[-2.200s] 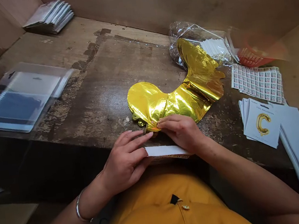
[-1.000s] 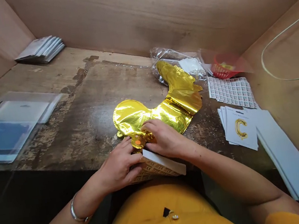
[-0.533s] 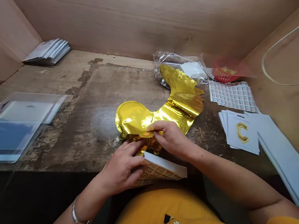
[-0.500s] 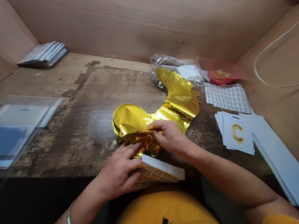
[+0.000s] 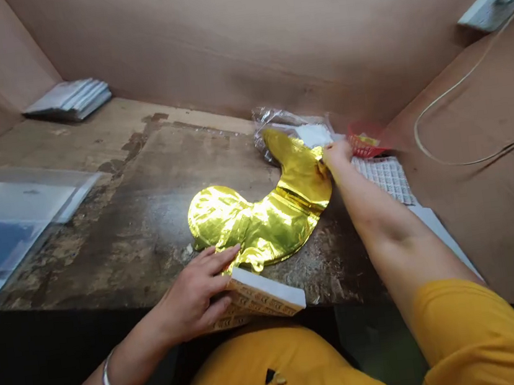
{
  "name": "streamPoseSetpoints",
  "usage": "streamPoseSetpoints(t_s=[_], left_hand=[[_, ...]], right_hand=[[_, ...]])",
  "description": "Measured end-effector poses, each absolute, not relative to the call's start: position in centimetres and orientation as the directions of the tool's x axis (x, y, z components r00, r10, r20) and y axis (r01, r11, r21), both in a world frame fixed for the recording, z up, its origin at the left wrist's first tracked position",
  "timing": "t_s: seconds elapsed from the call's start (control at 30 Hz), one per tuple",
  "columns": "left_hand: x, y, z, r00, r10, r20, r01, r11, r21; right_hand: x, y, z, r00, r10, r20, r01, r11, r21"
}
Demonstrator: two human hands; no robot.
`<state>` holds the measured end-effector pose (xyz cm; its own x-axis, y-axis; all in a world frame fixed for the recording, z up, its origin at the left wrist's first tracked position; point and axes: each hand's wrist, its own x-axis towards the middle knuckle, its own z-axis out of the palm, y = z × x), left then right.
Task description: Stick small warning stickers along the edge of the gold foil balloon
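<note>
A flat gold foil balloon [image 5: 284, 226], curved like a C, lies on the worktable [image 5: 134, 182]. My left hand [image 5: 199, 293] rests with fingers spread at its near left edge, fingertips on the foil. A white-edged printed block or stack [image 5: 269, 294] leans by the table's front edge, against the thumb side of my left hand; whether the thumb holds it, I cannot tell. Reaching out to the far right, my right hand [image 5: 339, 154] is closed on the balloon's outer edge, where the foil puckers. Its fingertips are partly hidden.
Clear plastic sleeves [image 5: 12, 222] lie at left, and a stack of packets [image 5: 67, 100] sits in the back left corner. Behind the balloon are a crinkled clear bag [image 5: 271, 116], a red basket [image 5: 366, 141] and printed sticker sheets [image 5: 386, 176]. A white cable [image 5: 424, 147] hangs at right.
My right hand has moved from the balloon's near edge to its far right edge. The near part, bunched up before, now lies spread flat. My left hand stays about where it was.
</note>
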<state>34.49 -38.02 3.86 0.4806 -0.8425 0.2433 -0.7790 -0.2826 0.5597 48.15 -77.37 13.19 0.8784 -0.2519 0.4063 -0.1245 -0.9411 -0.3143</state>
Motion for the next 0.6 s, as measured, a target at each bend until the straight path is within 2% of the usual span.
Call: streamPoseSetpoints(t_s=[0.07, 0.1, 0.13, 0.17, 0.2, 0.23, 0.3, 0.33, 0.47, 0.53, 0.6], left_hand=[[34.6, -38.0, 4.0, 0.493, -0.834, 0.248, -0.764, -0.278, 0.581], [34.7, -37.9, 4.1, 0.497, -0.832, 0.246, -0.753, -0.273, 0.599], [34.8, -37.9, 4.2, 0.503, -0.83, 0.242, -0.74, -0.268, 0.617], [34.9, -37.9, 4.3, 0.506, -0.829, 0.237, -0.727, -0.263, 0.634], [34.9, -37.9, 4.4, 0.506, -0.831, 0.232, -0.718, -0.257, 0.646], [34.9, -37.8, 4.5, 0.507, -0.83, 0.23, -0.711, -0.253, 0.656], [34.9, -37.8, 4.8, 0.51, -0.829, 0.229, -0.704, -0.249, 0.665], [34.8, -37.7, 4.9, 0.511, -0.827, 0.234, -0.701, -0.244, 0.67], [33.6, -37.7, 5.6, 0.534, -0.8, 0.274, -0.653, -0.185, 0.734], [32.6, -37.8, 6.0, 0.613, -0.745, 0.264, -0.558, -0.171, 0.812], [31.7, -37.9, 6.3, 0.74, -0.636, 0.219, -0.378, -0.124, 0.917]], right_hand=[[47.4, -75.8, 13.1, 0.8, -0.392, 0.453, -0.262, -0.909, -0.324], [46.3, -74.4, 13.1, 0.757, -0.411, 0.507, -0.281, -0.906, -0.315], [44.8, -72.8, 13.1, 0.762, -0.359, 0.539, -0.232, -0.928, -0.29], [42.7, -70.8, 13.2, 0.8, -0.239, 0.55, -0.094, -0.956, -0.278], [40.2, -68.7, 13.2, 0.866, -0.125, 0.484, 0.032, -0.953, -0.302], [37.4, -66.6, 13.2, 0.941, 0.0, 0.339, 0.134, -0.919, -0.371], [31.8, -62.7, 12.7, 0.966, 0.244, 0.08, 0.249, -0.81, -0.531], [29.4, -61.2, 12.2, 0.952, 0.307, 0.02, 0.256, -0.757, -0.602], [25.2, -58.4, 10.6, 0.974, 0.212, 0.075, 0.206, -0.713, -0.67], [25.6, -58.5, 10.4, 0.986, 0.169, 0.016, 0.126, -0.668, -0.733], [26.7, -58.9, 10.6, 0.983, 0.169, -0.077, 0.038, -0.588, -0.808]])
